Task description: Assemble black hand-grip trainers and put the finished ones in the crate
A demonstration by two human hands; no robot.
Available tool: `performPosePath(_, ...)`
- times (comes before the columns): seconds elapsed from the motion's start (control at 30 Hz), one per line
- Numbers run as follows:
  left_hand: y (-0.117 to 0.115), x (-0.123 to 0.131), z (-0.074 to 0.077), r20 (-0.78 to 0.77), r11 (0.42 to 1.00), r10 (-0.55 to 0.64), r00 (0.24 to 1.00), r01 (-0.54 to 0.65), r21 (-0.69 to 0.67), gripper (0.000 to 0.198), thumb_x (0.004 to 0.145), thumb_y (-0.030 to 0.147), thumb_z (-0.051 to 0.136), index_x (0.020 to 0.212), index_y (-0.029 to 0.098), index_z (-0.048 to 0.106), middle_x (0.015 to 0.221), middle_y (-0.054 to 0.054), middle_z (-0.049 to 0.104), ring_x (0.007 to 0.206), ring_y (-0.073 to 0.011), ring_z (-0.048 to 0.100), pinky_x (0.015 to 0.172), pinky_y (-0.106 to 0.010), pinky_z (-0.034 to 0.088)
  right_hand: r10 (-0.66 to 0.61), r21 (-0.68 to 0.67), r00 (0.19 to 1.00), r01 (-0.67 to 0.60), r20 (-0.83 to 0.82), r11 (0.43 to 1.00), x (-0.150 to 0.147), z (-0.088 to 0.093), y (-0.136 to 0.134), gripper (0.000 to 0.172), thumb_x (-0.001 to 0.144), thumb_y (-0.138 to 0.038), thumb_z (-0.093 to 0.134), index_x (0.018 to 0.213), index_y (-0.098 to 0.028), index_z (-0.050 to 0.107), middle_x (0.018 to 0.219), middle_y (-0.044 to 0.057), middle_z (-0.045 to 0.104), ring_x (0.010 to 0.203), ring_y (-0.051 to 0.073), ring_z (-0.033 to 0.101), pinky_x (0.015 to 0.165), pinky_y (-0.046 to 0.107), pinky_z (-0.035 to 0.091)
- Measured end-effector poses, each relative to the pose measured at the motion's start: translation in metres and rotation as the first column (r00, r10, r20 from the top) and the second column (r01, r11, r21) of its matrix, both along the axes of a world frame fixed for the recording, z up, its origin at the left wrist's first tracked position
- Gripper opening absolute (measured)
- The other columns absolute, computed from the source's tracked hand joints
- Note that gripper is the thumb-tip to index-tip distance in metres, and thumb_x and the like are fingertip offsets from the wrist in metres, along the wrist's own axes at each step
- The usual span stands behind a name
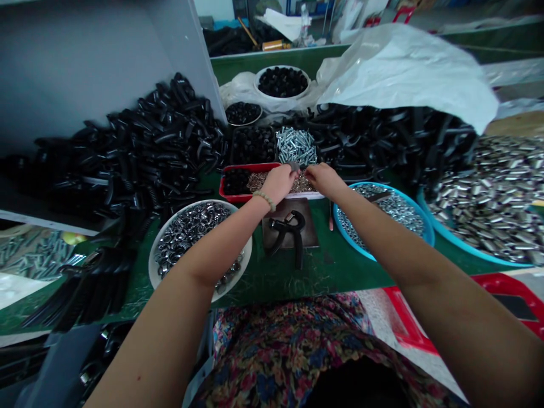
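Observation:
My left hand (280, 180) reaches to the parts tray, a beaded bracelet on its wrist. Its fingers are closed on a small dark grey part (294, 166), whose kind I cannot tell. Close on its right, my right hand (322, 177) has its fingers pinched together over small copper-coloured metal pieces (302, 185); what they hold is hidden. Black caps (236, 181) fill the left end of the red tray (238, 198). Nearer to me, a black hand clamp (293, 226) with two handles lies on a square metal plate (311, 236), apart from both hands.
A white basin (152, 262) of metal rings stands left; a blue basin (430, 235) of small metal parts stands right. Silvery screws (296, 145) lie behind the tray. Black clamp parts (161, 133) are heaped left and back right. Metal sleeves (505, 192) fill the far right.

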State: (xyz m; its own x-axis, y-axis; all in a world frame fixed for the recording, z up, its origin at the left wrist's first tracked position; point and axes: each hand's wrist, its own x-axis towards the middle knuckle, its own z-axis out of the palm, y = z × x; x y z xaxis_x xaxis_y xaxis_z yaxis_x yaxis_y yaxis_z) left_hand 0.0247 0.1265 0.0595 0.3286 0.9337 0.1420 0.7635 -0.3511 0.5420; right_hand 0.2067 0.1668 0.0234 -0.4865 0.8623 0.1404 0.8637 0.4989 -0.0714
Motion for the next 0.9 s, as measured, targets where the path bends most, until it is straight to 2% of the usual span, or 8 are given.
performPosePath(0.07, -0.030, -0.015, -0.003, 0.165, 0.996, -0.029, 0.986, 0.041, -0.074, 0.024, 0.092, 0.021, 0.042, 0.101, 0.015, 0.064, 0.098, -0.006, 0.070, 0.092, -0.0158, 0.064, 0.089, -0.027, 0.044, 0.002, 0.001, 1.000, -0.002, -0.020, 1.000, 0.001, 0.000, 0.000, 0.024, 0.088, -0.018, 0.045, 0.101, -0.013, 0.065, 0.098, 0.012, 0.067, 0.092, 0.024, 0.054, 0.084, 0.033, 0.039)
performPosePath(0.13, -0.062, -0.028, -0.011, 0.240, 0.989, -0.013, 0.971, 0.048, -0.140, 0.022, 0.092, 0.026, 0.047, 0.102, 0.016, 0.063, 0.096, -0.005, 0.070, 0.088, -0.0158, 0.064, 0.085, -0.026, 0.047, -0.008, 0.003, 0.998, 0.008, -0.065, 1.000, 0.001, 0.002, -0.001, 0.022, 0.087, -0.018, 0.047, 0.098, -0.014, 0.067, 0.098, 0.012, 0.066, 0.093, 0.024, 0.054, 0.084, 0.033, 0.039)
performPosePath(0.27, -0.104, -0.040, -0.035, 0.139, 0.990, -0.013, 0.990, 0.032, -0.134, 0.023, 0.091, 0.034, 0.050, 0.098, 0.018, 0.065, 0.100, -0.005, 0.067, 0.093, -0.0170, 0.062, 0.087, -0.027, 0.047, -0.036, -0.023, 0.946, 0.030, -0.322, 0.999, -0.002, 0.006, -0.018, 0.020, 0.084, -0.015, 0.050, 0.092, -0.015, 0.069, 0.096, 0.011, 0.067, 0.093, 0.022, 0.058, 0.085, 0.033, 0.043)
performPosePath(0.4, -0.111, -0.038, -0.052, -0.001, 0.999, -0.039, 0.999, 0.039, 0.019, 0.024, 0.092, 0.031, 0.047, 0.101, 0.014, 0.062, 0.108, -0.007, 0.060, 0.100, -0.0169, 0.056, 0.094, -0.028, 0.044, -0.051, -0.152, 0.819, -0.045, -0.571, 0.987, -0.010, 0.005, -0.060, 0.018, 0.084, -0.019, 0.053, 0.092, -0.017, 0.069, 0.093, 0.006, 0.070, 0.089, 0.019, 0.062, 0.084, 0.032, 0.047)
performPosePath(0.53, -0.109, -0.035, -0.053, -0.148, 0.991, -0.075, 0.986, 0.090, 0.095, 0.026, 0.094, 0.031, 0.042, 0.100, 0.013, 0.060, 0.103, -0.009, 0.058, 0.098, -0.0188, 0.054, 0.092, -0.031, 0.043, -0.153, -0.331, 0.756, -0.089, -0.636, 0.940, -0.019, -0.005, -0.091, 0.014, 0.081, -0.021, 0.057, 0.089, -0.017, 0.067, 0.083, 0.003, 0.070, 0.078, 0.017, 0.063, 0.075, 0.030, 0.049)
performPosePath(0.67, -0.113, -0.033, -0.047, -0.309, 0.981, -0.121, 0.943, 0.161, 0.108, 0.026, 0.095, 0.028, 0.039, 0.098, 0.014, 0.061, 0.100, -0.010, 0.057, 0.094, -0.0207, 0.054, 0.086, -0.033, 0.043, -0.165, -0.352, 0.804, -0.059, -0.572, 0.934, -0.024, -0.011, -0.097, 0.011, 0.081, -0.027, 0.059, 0.083, -0.018, 0.065, 0.076, 0.002, 0.068, 0.072, 0.017, 0.062, 0.068, 0.030, 0.049)
performPosePath(0.8, -0.117, -0.033, -0.044, -0.448, 0.958, -0.192, 0.873, 0.266, 0.108, 0.027, 0.094, 0.021, 0.037, 0.100, 0.014, 0.061, 0.100, -0.011, 0.057, 0.093, -0.0224, 0.053, 0.082, -0.034, 0.044, -0.066, -0.262, 0.858, -0.082, -0.509, 0.961, -0.026, -0.013, -0.098, 0.014, 0.085, -0.024, 0.054, 0.087, -0.018, 0.067, 0.085, 0.006, 0.070, 0.079, 0.019, 0.064, 0.075, 0.033, 0.049)
performPosePath(0.9, -0.118, -0.033, -0.043, -0.486, 0.956, -0.196, 0.852, 0.275, 0.097, 0.028, 0.095, 0.021, 0.036, 0.100, 0.014, 0.062, 0.100, -0.011, 0.057, 0.091, -0.0224, 0.054, 0.079, -0.034, 0.044, -0.020, -0.231, 0.883, -0.101, -0.468, 0.968, -0.026, -0.015, -0.099, 0.016, 0.088, -0.023, 0.051, 0.091, -0.018, 0.066, 0.088, 0.007, 0.070, 0.083, 0.020, 0.064, 0.076, 0.032, 0.049)
